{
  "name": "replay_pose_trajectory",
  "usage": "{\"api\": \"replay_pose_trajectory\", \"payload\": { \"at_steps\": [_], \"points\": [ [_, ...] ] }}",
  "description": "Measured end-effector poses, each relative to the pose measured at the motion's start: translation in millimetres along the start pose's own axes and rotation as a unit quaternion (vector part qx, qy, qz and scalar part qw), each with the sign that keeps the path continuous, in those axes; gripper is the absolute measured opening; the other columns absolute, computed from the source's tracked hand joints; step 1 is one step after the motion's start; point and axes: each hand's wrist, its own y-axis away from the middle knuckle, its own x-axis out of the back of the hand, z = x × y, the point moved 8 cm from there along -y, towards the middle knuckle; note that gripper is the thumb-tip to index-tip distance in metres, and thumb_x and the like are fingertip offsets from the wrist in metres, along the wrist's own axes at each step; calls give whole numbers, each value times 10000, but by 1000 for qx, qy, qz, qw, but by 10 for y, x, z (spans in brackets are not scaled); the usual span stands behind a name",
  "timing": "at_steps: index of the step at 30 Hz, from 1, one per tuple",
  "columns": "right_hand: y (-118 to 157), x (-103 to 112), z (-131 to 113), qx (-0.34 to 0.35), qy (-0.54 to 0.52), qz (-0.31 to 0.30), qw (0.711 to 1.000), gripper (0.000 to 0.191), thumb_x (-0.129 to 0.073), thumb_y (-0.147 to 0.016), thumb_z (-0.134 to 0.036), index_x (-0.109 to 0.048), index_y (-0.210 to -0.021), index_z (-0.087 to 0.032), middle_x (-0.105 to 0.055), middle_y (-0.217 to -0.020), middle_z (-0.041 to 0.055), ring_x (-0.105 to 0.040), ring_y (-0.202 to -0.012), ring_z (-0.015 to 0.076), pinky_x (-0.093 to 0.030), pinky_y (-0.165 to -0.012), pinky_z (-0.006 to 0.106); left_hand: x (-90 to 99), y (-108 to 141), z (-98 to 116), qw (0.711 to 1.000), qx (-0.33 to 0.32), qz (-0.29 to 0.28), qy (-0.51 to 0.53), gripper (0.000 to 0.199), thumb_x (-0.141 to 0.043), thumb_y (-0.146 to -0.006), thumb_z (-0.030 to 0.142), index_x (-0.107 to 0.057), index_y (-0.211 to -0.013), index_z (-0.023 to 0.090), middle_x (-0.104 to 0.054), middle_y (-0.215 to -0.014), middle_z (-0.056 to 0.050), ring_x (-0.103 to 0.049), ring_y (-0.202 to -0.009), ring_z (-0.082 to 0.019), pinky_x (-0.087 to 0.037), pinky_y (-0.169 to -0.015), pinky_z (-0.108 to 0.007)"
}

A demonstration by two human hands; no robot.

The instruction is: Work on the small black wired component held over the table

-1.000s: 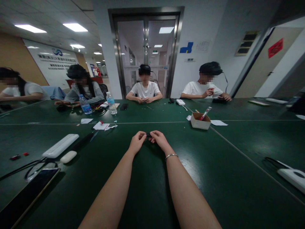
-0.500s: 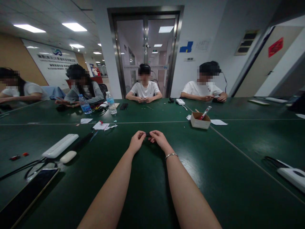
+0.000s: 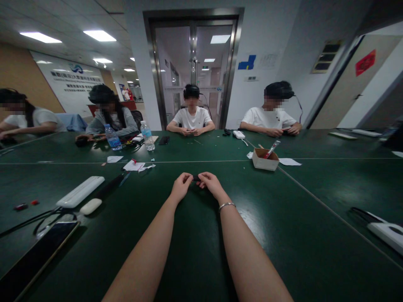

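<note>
Both my arms reach forward over the dark green table (image 3: pixel 201 235). Between my fingertips is a small black object (image 3: pixel 195 178), too small and too covered to name. My left hand (image 3: pixel 181 186) pinches its left end with thumb and fingers. On the opposite end, my right hand (image 3: pixel 209 183) closes its thumb and fingertips, a silver bangle (image 3: pixel 227 205) on that wrist. The object is held close above the tabletop; whether it touches the surface I cannot tell.
To the left lie a phone (image 3: pixel 39 256), a white power bank (image 3: pixel 81 192) with cables and a white rounded case (image 3: pixel 91 207). Paper scraps (image 3: pixel 134 165), two bottles (image 3: pixel 147 136) and a small box (image 3: pixel 265 160) stand farther off. Several people sit around the table.
My hands keep the same grip on the black object and have hardly moved. Across the table, the person at the right has lowered their hands slightly.
</note>
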Motion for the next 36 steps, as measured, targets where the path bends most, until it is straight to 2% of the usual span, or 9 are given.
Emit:
{"api": "replay_pose_trajectory", "payload": {
  "at_steps": [7, 11, 16, 20, 25, 28, 34, 36],
  "points": [
    [-2, 4, 2, -4, 9, 2, 1000, 186, -659, -785, -292, -613, -851, -124, -661, -590, 22, -562, -472, 81, -444, -478, 186, 9, 24, 100, 1000, -20, -3, -3, 146, -585, -785, 239, -600, -917, 177, -644, -940, -47, -607, -870, -163, -473, -821, -316],
    [-3, 5, 4, -5, 7, 3, 1000, 183, -653, -791, -289, -611, -857, -123, -658, -593, 19, -560, -472, 79, -447, -483, 186, 5, 39, 130, 1000, -18, -16, -13, 199, -605, -759, 194, -594, -958, 181, -632, -1005, -53, -598, -888, -162, -478, -808, -313],
    [5, 1, 2, -4, 2, 0, 1000, 220, -676, -773, -326, -616, -843, -126, -656, -591, 20, -566, -480, 86, -452, -486, 193, -12, 7, 13, 1000, -5, -8, 1, 296, -616, -795, 333, -575, -1054, 197, -626, -1020, -57, -596, -935, -169, -471, -835, -312],
    [4, 10, -2, -4, 6, 6, 1000, 215, -692, -761, -319, -618, -833, -131, -647, -580, 12, -559, -466, 83, -446, -472, 191, -72, -21, -119, 999, 23, -28, 16, 248, -483, -879, 361, -581, -1037, 197, -630, -865, -33, -604, -766, -141, -485, -708, -281],
    [0, 5, 3, -2, 5, 1, 1000, 240, -701, -752, -333, -619, -854, -132, -654, -590, 15, -568, -478, 86, -453, -478, 190, -67, -16, -96, 998, 17, -35, 39, 230, -534, -844, 292, -590, -1046, 197, -632, -946, -48, -613, -835, -153, -488, -722, -279],
    [-2, -2, 2, 1, 2, -5, 1000, 239, -694, -758, -337, -620, -857, -132, -660, -600, 21, -571, -485, 84, -453, -483, 187, -37, -17, -93, 999, 19, -23, 30, 237, -563, -819, 272, -599, -1042, 198, -634, -912, -40, -605, -831, -154, -478, -737, -279],
    [-13, -8, 14, -7, -1, -10, 1000, 195, -676, -778, -312, -612, -839, -138, -655, -582, 17, -552, -456, 81, -446, -471, 188, -25, -34, -124, 999, 23, -14, 24, 259, -475, -872, 383, -620, -971, 193, -634, -827, -32, -588, -724, -139, -455, -621, -248],
    [-12, -13, 11, -5, -1, -13, 1000, 195, -676, -778, -311, -613, -839, -137, -659, -591, 19, -557, -463, 81, -450, -478, 189, -26, -35, -121, 999, 19, -17, 21, 243, -491, -862, 367, -620, -974, 195, -636, -842, -33, -594, -747, -145, -454, -623, -248]
  ]
}}
